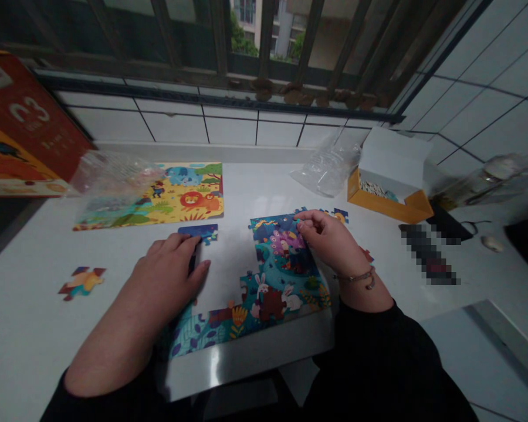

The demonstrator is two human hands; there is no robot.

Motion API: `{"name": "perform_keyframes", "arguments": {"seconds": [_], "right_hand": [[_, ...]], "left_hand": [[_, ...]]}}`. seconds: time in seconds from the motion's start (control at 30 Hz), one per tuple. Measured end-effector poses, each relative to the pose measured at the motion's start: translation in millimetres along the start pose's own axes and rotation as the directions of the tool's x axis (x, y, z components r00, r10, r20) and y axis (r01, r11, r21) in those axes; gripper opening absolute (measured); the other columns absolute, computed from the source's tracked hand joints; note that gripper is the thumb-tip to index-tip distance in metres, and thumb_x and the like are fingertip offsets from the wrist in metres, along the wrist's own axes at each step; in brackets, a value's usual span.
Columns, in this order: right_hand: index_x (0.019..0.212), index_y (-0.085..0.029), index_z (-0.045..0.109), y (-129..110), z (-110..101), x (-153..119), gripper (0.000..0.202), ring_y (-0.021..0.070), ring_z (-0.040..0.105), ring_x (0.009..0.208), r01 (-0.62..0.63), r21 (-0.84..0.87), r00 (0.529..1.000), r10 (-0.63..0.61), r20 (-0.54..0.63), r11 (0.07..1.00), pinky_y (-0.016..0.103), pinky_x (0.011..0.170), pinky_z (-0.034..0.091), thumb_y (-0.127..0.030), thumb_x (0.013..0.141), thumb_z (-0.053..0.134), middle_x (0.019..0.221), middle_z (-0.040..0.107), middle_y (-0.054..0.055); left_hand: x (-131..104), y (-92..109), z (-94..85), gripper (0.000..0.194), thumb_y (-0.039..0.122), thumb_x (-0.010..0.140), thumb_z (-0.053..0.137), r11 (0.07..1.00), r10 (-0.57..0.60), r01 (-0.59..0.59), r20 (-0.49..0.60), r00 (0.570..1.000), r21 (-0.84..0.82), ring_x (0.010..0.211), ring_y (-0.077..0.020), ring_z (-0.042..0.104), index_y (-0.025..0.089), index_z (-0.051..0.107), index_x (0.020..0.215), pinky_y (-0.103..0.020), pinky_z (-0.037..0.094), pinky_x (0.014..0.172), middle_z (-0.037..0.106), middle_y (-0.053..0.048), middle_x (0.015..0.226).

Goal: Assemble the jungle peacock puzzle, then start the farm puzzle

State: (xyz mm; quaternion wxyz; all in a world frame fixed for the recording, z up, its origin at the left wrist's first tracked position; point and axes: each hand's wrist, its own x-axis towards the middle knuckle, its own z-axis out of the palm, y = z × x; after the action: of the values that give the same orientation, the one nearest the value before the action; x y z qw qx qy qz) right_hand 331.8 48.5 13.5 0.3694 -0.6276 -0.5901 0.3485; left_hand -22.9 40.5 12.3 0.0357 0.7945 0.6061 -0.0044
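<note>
A partly joined jigsaw puzzle (242, 319) in dark blue and teal lies on the white counter, with a bare gap in its middle left. Over its left side rests my left hand (171, 272), fingers apart, the fingertips touching a dark blue corner section (206, 230). My right hand (328, 234) is at the puzzle's upper right edge, thumb and forefinger pinched together; whatever is between them is too small to name. Loose pieces lie behind and beside the right hand, among them one with a yellow shape (341, 215). Joined orange and teal pieces (83, 282) lie at the far left.
A yellow animal picture board (189, 196) lies at the back, partly under clear plastic (110, 176). A red box (30, 123) stands at the left. Another plastic bag (325, 167), an open orange box (378, 202) and a pixelated dark object (429, 255) are at the right.
</note>
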Motion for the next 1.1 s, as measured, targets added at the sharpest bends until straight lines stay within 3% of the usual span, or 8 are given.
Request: {"name": "perform_keyframes", "arguments": {"seconds": [0.27, 0.33, 0.5, 0.63, 0.8, 0.87, 1.0, 1.1], "right_hand": [[0.091, -0.024, 0.064, 6, -3, 3, 0.025, 0.0187, 0.063, 0.071, -0.077, -0.063, 0.993, 0.071, -0.09, 0.995, 0.033, 0.066, 0.046, -0.048, 0.094, 0.073, 0.078, 0.07, 0.001], [0.099, -0.024, 0.063, 6, -2, 3, 0.027, 0.0187, 0.065, 0.072, -0.091, 0.018, 0.992, 0.092, -0.082, 0.996, 0.033, 0.066, 0.047, -0.045, 0.089, 0.078, 0.079, 0.07, 0.0], [0.142, -0.026, 0.059, 1, 0, 1, 0.063, 0.0184, 0.069, 0.074, -0.033, 0.242, 0.999, 0.041, -0.029, 0.97, 0.034, 0.072, 0.054, -0.039, 0.085, 0.081, 0.081, 0.065, -0.007], [0.128, -0.026, 0.069, 0, -1, 0, 0.043, 0.0187, 0.066, 0.072, -0.048, 0.2, 0.999, 0.043, 0.029, 0.979, 0.034, 0.071, 0.052, -0.047, 0.091, 0.077, 0.075, 0.064, -0.006], [0.101, -0.025, 0.062, 1, -2, 0, 0.031, 0.0156, 0.059, 0.065, -0.093, 0.182, 0.996, 0.093, 0.004, 0.979, 0.03, 0.064, 0.043, -0.049, 0.089, 0.078, 0.07, 0.065, -0.006], [0.102, -0.025, 0.062, 1, -2, -1, 0.033, 0.0149, 0.059, 0.065, -0.094, 0.203, 0.996, 0.092, 0.021, 0.975, 0.03, 0.065, 0.043, -0.048, 0.088, 0.081, 0.071, 0.066, -0.006], [0.127, -0.025, 0.067, -2, 3, -3, 0.048, 0.0167, 0.066, 0.072, -0.092, 0.274, 0.994, 0.07, 0.088, 0.957, 0.031, 0.068, 0.051, -0.043, 0.086, 0.084, 0.083, 0.075, -0.003], [0.124, -0.026, 0.074, -12, 20, -5, 0.038, 0.0176, 0.072, 0.075, -0.101, 0.266, 0.98, 0.051, 0.192, 0.959, 0.032, 0.067, 0.055, -0.037, 0.088, 0.083, 0.089, 0.077, -0.001]], "left_hand": [[1, 0, -0.8, 0.063, 0.046, 0.108, 0.05, 1.0, -0.009, 0.008, 0.013, 1.0, 0.023, 0.133, -0.0453, 0.065, 0.011, 0.064, 0.159, -0.058, 0.058, 0.112, 0.066, -0.024, 0.152], [1, 0, -1.3, 0.064, 0.047, 0.108, 0.05, 1.0, -0.007, 0.006, 0.016, 1.0, 0.027, 0.134, -0.0455, 0.064, 0.011, 0.064, 0.159, -0.058, 0.058, 0.112, 0.065, -0.024, 0.152], [0, 0, -0.2, 0.063, 0.047, 0.108, 0.048, 1.0, 0.003, -0.003, 0.004, 1.0, 0.017, 0.134, -0.045, 0.065, 0.012, 0.064, 0.158, -0.059, 0.058, 0.112, 0.066, -0.024, 0.152], [-1, 1, 0.8, 0.061, 0.047, 0.107, 0.05, 1.0, -0.015, 0.015, -0.009, 1.0, 0.012, 0.136, -0.0447, 0.064, 0.016, 0.065, 0.157, -0.059, 0.057, 0.113, 0.066, -0.022, 0.152], [-1, 3, -1.8, 0.06, 0.047, 0.107, 0.051, 1.0, -0.021, 0.021, -0.002, 1.0, -0.015, 0.136, -0.0428, 0.064, 0.016, 0.066, 0.156, -0.056, 0.057, 0.115, 0.066, -0.021, 0.151], [-1, 3, -3.6, 0.061, 0.046, 0.107, 0.051, 0.999, -0.025, 0.025, 0.001, 1.0, -0.036, 0.136, -0.0418, 0.065, 0.013, 0.066, 0.156, -0.055, 0.057, 0.116, 0.066, -0.022, 0.151], [0, 0, -4.9, 0.058, 0.037, 0.104, 0.053, 0.997, -0.021, 0.021, -0.001, 1.0, -0.072, 0.132, -0.0401, 0.069, 0.008, 0.067, 0.152, -0.054, 0.056, 0.118, 0.07, -0.023, 0.148], [1, -5, -3.2, 0.052, 0.029, 0.102, 0.054, 0.996, -0.006, 0.003, -0.032, 0.999, -0.089, 0.132, -0.0376, 0.07, 0.009, 0.071, 0.148, -0.052, 0.055, 0.121, 0.074, -0.022, 0.144]]}}
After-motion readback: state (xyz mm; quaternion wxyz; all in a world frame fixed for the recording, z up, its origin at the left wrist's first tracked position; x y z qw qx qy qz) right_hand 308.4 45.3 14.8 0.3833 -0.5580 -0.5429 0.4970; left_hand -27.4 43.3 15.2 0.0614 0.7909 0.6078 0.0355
